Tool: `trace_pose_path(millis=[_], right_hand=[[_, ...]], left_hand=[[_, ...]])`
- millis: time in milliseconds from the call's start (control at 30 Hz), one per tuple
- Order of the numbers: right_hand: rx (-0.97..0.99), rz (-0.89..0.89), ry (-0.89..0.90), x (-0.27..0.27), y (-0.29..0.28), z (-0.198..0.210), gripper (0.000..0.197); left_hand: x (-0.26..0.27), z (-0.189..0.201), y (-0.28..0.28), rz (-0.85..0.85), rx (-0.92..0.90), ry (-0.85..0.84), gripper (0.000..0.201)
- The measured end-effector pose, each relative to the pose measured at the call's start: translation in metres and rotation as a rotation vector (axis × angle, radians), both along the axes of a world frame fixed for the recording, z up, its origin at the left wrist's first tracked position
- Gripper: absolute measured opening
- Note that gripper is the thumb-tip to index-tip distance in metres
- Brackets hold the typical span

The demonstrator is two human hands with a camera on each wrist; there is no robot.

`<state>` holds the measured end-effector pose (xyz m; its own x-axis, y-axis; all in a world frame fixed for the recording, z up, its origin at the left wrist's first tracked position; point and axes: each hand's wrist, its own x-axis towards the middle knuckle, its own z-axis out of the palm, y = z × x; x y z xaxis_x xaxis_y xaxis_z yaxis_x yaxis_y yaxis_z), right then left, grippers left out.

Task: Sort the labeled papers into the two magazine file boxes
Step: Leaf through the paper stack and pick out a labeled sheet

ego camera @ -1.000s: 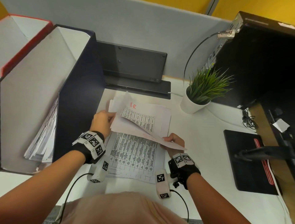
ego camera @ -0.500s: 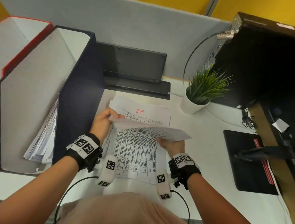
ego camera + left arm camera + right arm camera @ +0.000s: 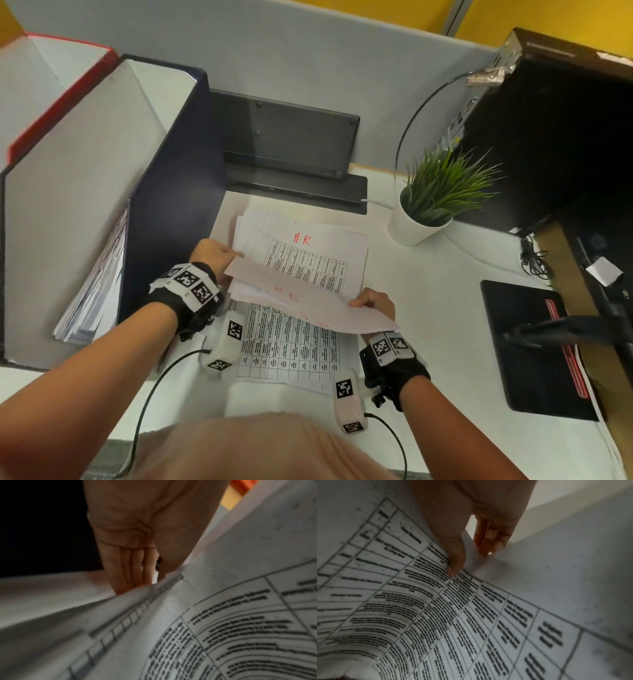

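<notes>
A stack of printed table sheets (image 3: 308, 274) lies on the white desk (image 3: 428, 308); its exposed sheet is marked "H-R" in red. A few top sheets (image 3: 301, 301) are raised off it, blank backs up, red writing showing through. My left hand (image 3: 226, 255) holds their left edge; in the left wrist view its fingers (image 3: 130, 572) run straight with tips hidden behind paper. My right hand (image 3: 363, 303) pinches the right edge, thumb (image 3: 455, 563) on the printed face. The dark blue file box (image 3: 171, 192) with papers (image 3: 92, 291) stands left, the red one (image 3: 51, 102) beyond it.
A potted plant (image 3: 442, 195) stands right of the stack. A black stand (image 3: 291, 147) sits behind it against the grey partition. A dark computer case (image 3: 555, 120) and a black pad (image 3: 534, 342) fill the right side.
The raised sheets have swung down toward me, from steeply lifted to nearly flat, uncovering more of the "H-R" sheet. Both hands have stayed about where they were.
</notes>
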<state>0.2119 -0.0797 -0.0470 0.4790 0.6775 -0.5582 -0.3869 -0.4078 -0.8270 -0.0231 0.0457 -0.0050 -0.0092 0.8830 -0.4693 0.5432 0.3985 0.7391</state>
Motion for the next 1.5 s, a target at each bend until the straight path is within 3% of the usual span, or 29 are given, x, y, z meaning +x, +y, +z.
trace_pose_path(millis=[67, 167, 267, 367, 467, 567, 633, 700, 833, 900, 967, 1100, 1167, 1267, 1333, 1400, 1500], right_hand=[[-0.038, 0.009, 0.043, 0.000, 0.000, 0.000, 0.033], [0.031, -0.070, 0.104, -0.003, -0.001, -0.003, 0.057], [0.049, -0.140, 0.134, -0.006, 0.001, 0.000, 0.042], [0.054, -0.144, 0.221, -0.004, 0.001, 0.001, 0.044], [0.065, -0.122, 0.152, -0.005, 0.000, 0.002, 0.043], [0.050, -0.090, 0.205, -0.004, -0.001, 0.001, 0.050], [0.042, -0.085, 0.197, -0.003, 0.001, 0.001, 0.040], [0.045, -0.087, 0.195, -0.004, 0.001, 0.003, 0.033], [0.133, -0.075, 0.124, -0.002, -0.001, 0.001, 0.059], [0.141, -0.078, 0.137, -0.002, -0.001, 0.001, 0.061], [0.131, -0.102, 0.154, -0.001, 0.000, 0.002, 0.060], [0.088, -0.129, 0.129, -0.002, 0.001, 0.002, 0.048], [0.106, -0.068, -0.030, -0.002, -0.001, 0.001, 0.046], [0.044, 0.112, -0.337, -0.005, -0.005, 0.003, 0.024], [0.067, 0.145, -0.404, -0.005, -0.009, 0.000, 0.051], [0.095, 0.122, -0.417, -0.005, -0.009, 0.003, 0.059], [0.006, 0.195, -0.439, -0.008, -0.009, 0.005, 0.035]], left_hand=[[0.001, -0.001, 0.002, -0.054, -0.032, 0.088, 0.025], [0.003, -0.001, 0.003, -0.090, -0.028, 0.151, 0.019], [0.007, -0.003, 0.003, -0.096, 0.020, 0.213, 0.007], [0.008, -0.003, 0.002, -0.131, 0.045, 0.274, 0.015], [0.005, -0.006, 0.000, -0.200, 0.087, 0.293, 0.033], [0.003, -0.005, -0.002, -0.233, 0.114, 0.284, 0.022], [0.004, -0.002, -0.004, -0.262, 0.118, 0.324, 0.019], [0.005, 0.000, -0.007, -0.295, 0.148, 0.337, 0.028], [0.001, 0.000, -0.017, -0.311, 0.266, 0.309, 0.028], [0.001, -0.003, -0.024, -0.264, 0.469, 0.215, 0.016], [0.003, -0.005, -0.029, -0.167, 0.570, 0.009, 0.014], [0.006, -0.009, -0.029, 0.052, 0.336, -0.360, 0.016], [0.007, -0.006, -0.029, 0.119, 0.216, -0.510, 0.027], [0.007, -0.002, -0.031, 0.149, 0.112, -0.710, 0.031], [0.007, -0.001, -0.031, 0.134, 0.072, -0.752, 0.031], [0.007, 0.000, -0.031, 0.116, 0.045, -0.746, 0.032], [0.007, 0.001, -0.030, 0.103, 0.013, -0.731, 0.032]])
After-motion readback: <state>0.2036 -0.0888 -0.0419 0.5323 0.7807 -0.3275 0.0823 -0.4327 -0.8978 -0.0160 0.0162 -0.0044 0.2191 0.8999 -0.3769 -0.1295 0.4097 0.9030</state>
